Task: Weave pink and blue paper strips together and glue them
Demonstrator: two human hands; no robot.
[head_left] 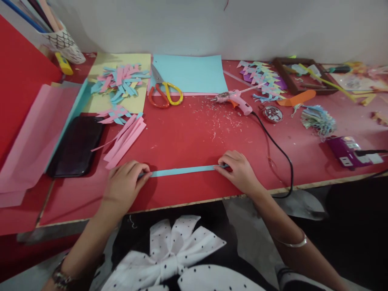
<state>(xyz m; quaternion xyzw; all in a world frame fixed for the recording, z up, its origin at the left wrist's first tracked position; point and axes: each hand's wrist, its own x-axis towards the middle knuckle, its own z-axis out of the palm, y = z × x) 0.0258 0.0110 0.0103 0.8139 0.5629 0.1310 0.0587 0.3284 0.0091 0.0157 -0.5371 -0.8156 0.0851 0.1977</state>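
A narrow light blue paper strip (pixel 183 171) stretches between my two hands, just over the red tabletop near its front edge. My left hand (pixel 127 184) pinches one end between thumb and fingers. At the other end, my right hand (pixel 238 169) grips it the same way. Pink paper strips (pixel 125 141) lie just beyond my left hand. Behind them is a heap of short pink, blue and yellow paper pieces (pixel 121 83) on a pale yellow sheet (pixel 91 97).
Scissors (pixel 166 91) with red and yellow handles lie beside blue paper (pixel 190 74). A pink glue gun (pixel 235 100) trails a black cord (pixel 280 149) over the front edge. A dark phone (pixel 77 145) lies at left; a purple power strip (pixel 348 151) sits at right.
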